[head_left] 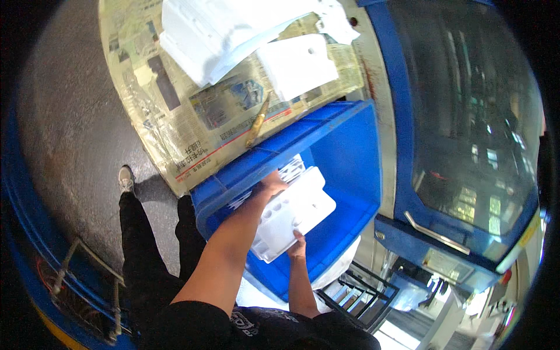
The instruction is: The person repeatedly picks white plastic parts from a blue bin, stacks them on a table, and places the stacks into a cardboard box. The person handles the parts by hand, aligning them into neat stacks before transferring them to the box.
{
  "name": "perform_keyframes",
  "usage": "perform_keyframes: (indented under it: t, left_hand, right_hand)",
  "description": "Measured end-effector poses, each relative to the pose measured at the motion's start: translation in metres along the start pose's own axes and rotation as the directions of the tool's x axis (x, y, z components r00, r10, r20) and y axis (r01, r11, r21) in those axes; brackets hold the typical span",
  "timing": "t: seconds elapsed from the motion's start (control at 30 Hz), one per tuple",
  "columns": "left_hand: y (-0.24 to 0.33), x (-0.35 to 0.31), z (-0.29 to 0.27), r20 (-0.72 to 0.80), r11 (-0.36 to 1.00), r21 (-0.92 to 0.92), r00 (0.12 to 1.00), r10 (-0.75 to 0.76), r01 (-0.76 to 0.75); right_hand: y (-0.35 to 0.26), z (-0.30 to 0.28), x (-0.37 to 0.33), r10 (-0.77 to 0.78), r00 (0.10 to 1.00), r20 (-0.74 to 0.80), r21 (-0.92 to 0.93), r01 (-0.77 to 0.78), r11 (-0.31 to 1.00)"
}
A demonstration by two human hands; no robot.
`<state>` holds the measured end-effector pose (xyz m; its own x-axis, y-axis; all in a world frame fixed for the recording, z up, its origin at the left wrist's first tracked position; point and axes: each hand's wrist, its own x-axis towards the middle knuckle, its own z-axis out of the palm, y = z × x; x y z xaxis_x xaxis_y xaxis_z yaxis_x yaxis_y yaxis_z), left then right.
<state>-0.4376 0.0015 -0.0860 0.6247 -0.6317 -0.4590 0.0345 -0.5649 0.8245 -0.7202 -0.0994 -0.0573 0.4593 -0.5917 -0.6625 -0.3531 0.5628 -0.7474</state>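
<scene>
Black-sleeved arms bring both hands to a white panel point(303, 211), which lies between them at a slant within the opening of a blue bin point(344, 151); the right hand point(297, 245) has its grip pinching the panel's lower right edge, thumb over the upper face; the left hand point(272, 184) is at the panel's upper left edge, its fingertips partly hidden, so I cannot tell whether that grip is closed on it; the left forearm point(224, 256) runs long and diagonal across the bin's left side, while the right forearm point(302, 283) rises more steeply from the lower edge; round hollows line the panel's left part, and whether it touches the bin's floor cannot be told; beside the left hand, inside the bin, are white slotted parts point(293, 167), partly covered by hand and panel; just beyond the bin's rim stands a worktop point(189, 149) covered with newspaper; a slender brownish object point(257, 122) lies near its bin-side edge, then a small white piece point(300, 65), with larger white parts point(204, 38) farther up; to the right is a blue-framed machine point(402, 87) with a dark glazed door point(466, 111).
</scene>
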Motion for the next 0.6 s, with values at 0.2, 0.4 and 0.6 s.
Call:
perform_keyframes:
  t: [0.2,0.4,0.6]
  left_hand:
    - [0.143,-0.105,-0.104,-0.127,0.863,-0.299,0.913,0.387,-0.407]
    - [0.148,-0.205,-0.295,-0.328,0.561,-0.486,0.735,0.593,-0.670]
    - [0.008,-0.265,-0.462,-0.292,0.612,-0.684,0.918,0.268,-0.396]
  right_hand:
    - [-0.109,0.013,-0.149,-0.417,0.891,-0.180,-0.127,0.399,0.908]
    - [-0.195,0.126,-0.291,-0.536,0.844,0.015,-0.051,0.536,0.843]
    - [-0.128,0.331,-0.265,-0.203,0.965,0.169,0.116,0.184,0.976]
